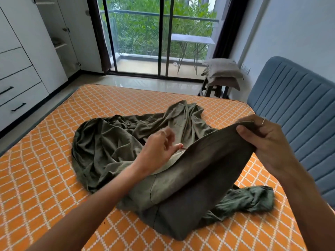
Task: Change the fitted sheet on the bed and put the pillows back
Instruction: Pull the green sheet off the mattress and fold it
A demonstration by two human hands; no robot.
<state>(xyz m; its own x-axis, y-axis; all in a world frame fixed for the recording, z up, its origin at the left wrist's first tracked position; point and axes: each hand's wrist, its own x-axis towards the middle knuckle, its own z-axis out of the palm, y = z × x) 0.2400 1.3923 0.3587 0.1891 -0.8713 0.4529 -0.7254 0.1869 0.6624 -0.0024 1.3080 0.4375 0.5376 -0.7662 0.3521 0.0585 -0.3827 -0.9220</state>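
One olive sheet (112,145) beneath the fingers, one bare mattress (45,169), two stacked pillows (223,73) far beyond the fingertips, two hands.

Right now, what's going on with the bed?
A person is sorting out an olive-green sheet bunched in a heap on the bare orange-patterned mattress. The right hand grips a raised edge of the cloth, while the left hand reaches into the folds, fingers loose. No corner is fitted yet. The pillows sit stacked on a stand beside the blue headboard.
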